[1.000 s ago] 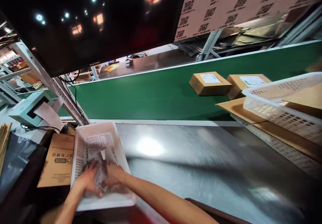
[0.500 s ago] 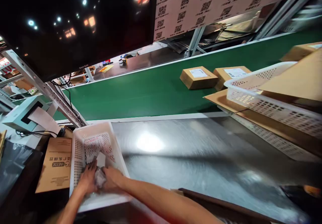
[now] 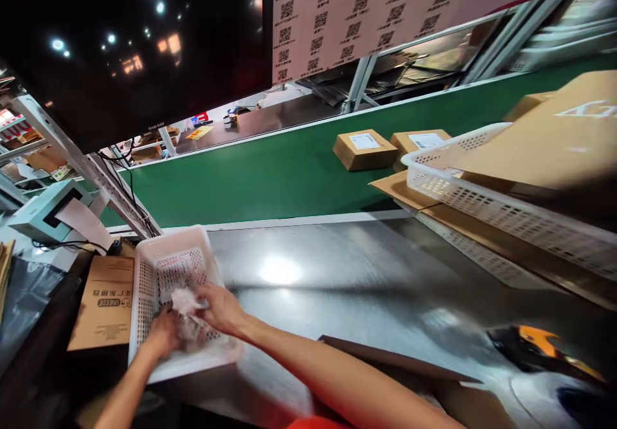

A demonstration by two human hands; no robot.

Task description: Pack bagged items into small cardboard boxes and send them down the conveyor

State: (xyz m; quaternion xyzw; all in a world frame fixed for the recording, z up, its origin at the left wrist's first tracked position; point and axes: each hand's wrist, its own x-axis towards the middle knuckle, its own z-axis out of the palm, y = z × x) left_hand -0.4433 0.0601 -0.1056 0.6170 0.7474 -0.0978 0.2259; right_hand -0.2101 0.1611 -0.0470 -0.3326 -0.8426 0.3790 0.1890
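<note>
Both my hands reach into a white perforated basket at the left end of the steel table. My left hand is curled low inside the basket on a clear crinkled plastic packet. My right hand pinches the same packet from the right, near the basket's right wall. The packet is lifted a little between the two hands. Its contents are blurred.
A flat printed cardboard piece lies left of the basket. A label printer sits further left. Behind the steel table runs a green conveyor with two labelled boxes. White baskets with cardboard stack at right. An orange-black tool lies near right.
My hands raised the plastic packet slightly inside the basket and the right hand shifted up. The view swung, bringing the orange-black tool into sight at the lower right.
</note>
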